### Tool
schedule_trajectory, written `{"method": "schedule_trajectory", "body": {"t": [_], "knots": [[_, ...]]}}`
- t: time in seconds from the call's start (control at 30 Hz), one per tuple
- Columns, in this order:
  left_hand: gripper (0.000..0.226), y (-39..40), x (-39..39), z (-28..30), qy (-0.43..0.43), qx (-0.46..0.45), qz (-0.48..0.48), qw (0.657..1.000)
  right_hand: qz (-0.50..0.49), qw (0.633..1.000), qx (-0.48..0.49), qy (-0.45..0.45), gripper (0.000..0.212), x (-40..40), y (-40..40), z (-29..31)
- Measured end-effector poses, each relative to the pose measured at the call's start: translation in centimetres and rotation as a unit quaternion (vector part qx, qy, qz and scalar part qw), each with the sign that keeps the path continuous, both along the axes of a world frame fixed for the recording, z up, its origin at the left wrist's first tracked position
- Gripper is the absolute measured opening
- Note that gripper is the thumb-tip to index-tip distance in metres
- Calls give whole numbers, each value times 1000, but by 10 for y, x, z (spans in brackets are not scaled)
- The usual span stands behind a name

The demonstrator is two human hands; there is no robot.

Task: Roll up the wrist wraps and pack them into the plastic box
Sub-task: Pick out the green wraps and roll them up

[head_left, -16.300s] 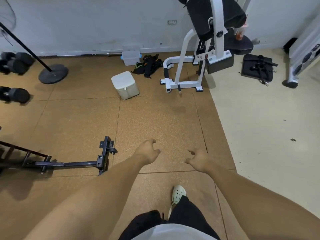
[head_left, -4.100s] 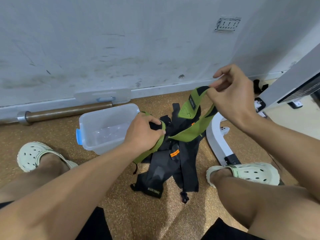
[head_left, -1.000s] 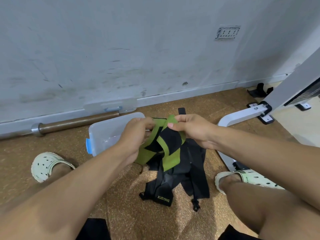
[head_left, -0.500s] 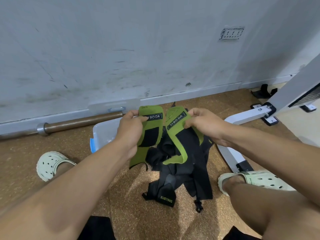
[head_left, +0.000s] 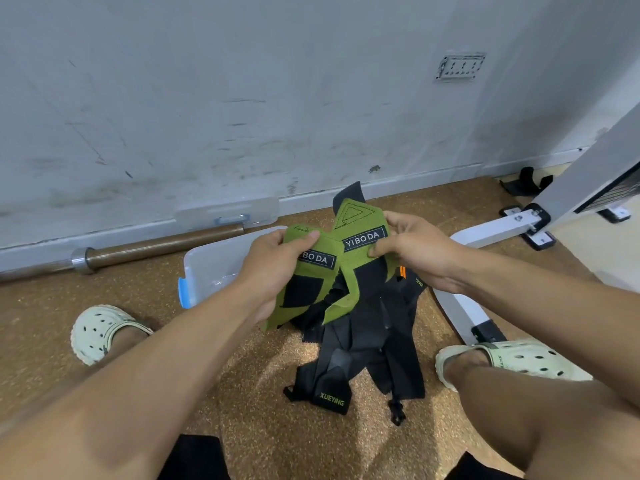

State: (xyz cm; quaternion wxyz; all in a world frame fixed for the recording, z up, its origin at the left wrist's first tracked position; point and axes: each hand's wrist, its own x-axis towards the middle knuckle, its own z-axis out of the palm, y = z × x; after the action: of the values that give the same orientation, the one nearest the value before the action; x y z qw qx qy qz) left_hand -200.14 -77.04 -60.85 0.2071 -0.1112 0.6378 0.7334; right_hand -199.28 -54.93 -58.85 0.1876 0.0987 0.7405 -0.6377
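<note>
Two green and black wrist wraps with YIBODA labels are held up side by side over the floor. My left hand (head_left: 277, 265) grips the left wrap (head_left: 304, 289) near its label. My right hand (head_left: 412, 251) pinches the right wrap (head_left: 360, 237) at its top end. Both wraps hang unrolled, tails drooping onto a heap of black wraps (head_left: 360, 348) on the cork floor, one marked XUEYING. The clear plastic box (head_left: 211, 268) with a blue latch stands open behind my left hand, partly hidden by it.
The box lid (head_left: 225, 211) leans on the wall beside a steel barbell (head_left: 138, 251). A white machine frame (head_left: 491, 233) runs along the right. My feet in pale clogs (head_left: 100, 330) (head_left: 512, 362) flank the heap.
From a tangled bundle a second ago, the two green wraps were pulled apart and raised with labels facing me; now they sit slightly higher, the right one turned more level.
</note>
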Motion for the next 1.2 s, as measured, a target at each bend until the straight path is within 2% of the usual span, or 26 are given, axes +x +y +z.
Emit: {"method": "schedule_trajectory", "body": {"t": [0.17, 0.27, 0.33, 0.4, 0.53, 0.6, 0.67, 0.77, 0.87, 0.93, 1.03, 1.2], "knots": [[18, 1, 0, -1, -24, -17, 7, 1000, 11, 1000, -26, 4, 37, 3, -2, 2], [10, 2, 0, -3, 11, -39, 23, 999, 4, 1000, 2, 21, 28, 3, -4, 3], [13, 1, -1, -4, 51, -68, 21, 996, -10, 999, 16, 31, 28, 3, -5, 3], [25, 0, -2, -5, 75, -84, 12, 994, -42, 998, 27, 35, 33, 2, -6, 2], [66, -2, -3, -12, 63, -87, -8, 994, -115, 988, 75, 67, 57, -2, -3, 1], [82, -1, -3, -14, 61, -92, -12, 994, -115, 986, 76, 90, 56, -3, -3, 2], [91, 0, -3, -16, 63, -90, -12, 994, -108, 983, 101, 111, 47, -2, -4, 2], [94, 3, -2, -14, 64, -81, -8, 995, -82, 982, 125, 111, 22, 0, -7, -1], [90, 5, 1, -10, 62, -64, -17, 996, -78, 989, 106, 72, 11, 2, -10, -5], [85, 8, 6, -6, 62, -42, -24, 997, -80, 991, 94, 57, 12, 2, -11, -6], [86, 10, 12, 0, 67, -27, -51, 996, -101, 986, 116, 61, 34, -1, -12, -8], [88, 10, 15, 0, 76, -24, -85, 993, -85, 981, 121, 126, 26, 0, -15, -2]]}}
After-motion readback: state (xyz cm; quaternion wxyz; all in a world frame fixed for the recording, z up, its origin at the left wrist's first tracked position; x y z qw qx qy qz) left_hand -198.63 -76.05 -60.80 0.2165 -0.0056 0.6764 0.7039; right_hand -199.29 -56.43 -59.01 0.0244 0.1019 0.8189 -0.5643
